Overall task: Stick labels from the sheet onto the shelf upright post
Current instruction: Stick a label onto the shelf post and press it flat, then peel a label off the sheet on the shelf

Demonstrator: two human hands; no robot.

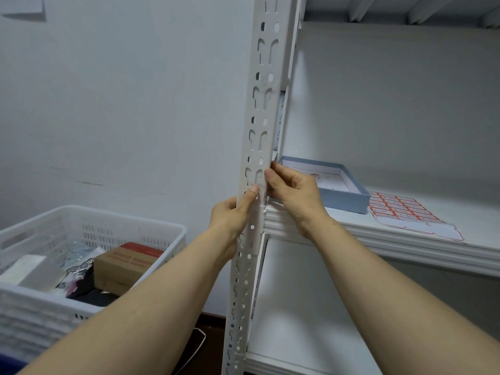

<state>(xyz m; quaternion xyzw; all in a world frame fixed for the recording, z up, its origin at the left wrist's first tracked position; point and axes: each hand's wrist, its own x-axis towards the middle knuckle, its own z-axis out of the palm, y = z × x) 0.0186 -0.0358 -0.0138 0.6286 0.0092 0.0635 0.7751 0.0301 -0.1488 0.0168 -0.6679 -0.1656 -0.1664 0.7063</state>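
Post point(263, 104): white, slotted and upright, standing at the front left corner of the shelf point(476, 212) and running from the top of the view to the bottom.
Left hand point(232, 215): grips the post from its left side, level with the shelf's front edge. The thumb lies flat up the front face and the fingers curl round behind (the post hides their tips).
Right hand point(295, 190): comes in from the right. Thumb and forefinger pinch the post's right edge just above the left thumb tip, and the other fingers are curled behind.
Label point(260, 189): a pale patch with a faint reddish edge on the post's face between the two thumbs, too faint to read.
Sheet point(400, 209): lies flat on the shelf near its front edge, right of the box and well apart from both hands. It has rows of red-bordered labels, and its near part shows only red outlines.
Box point(349, 201): shallow, blue and open, on the shelf just behind the right hand.
Basket point(135, 226): white, low and left of the post, holding a brown carton point(127, 261) and some packets.
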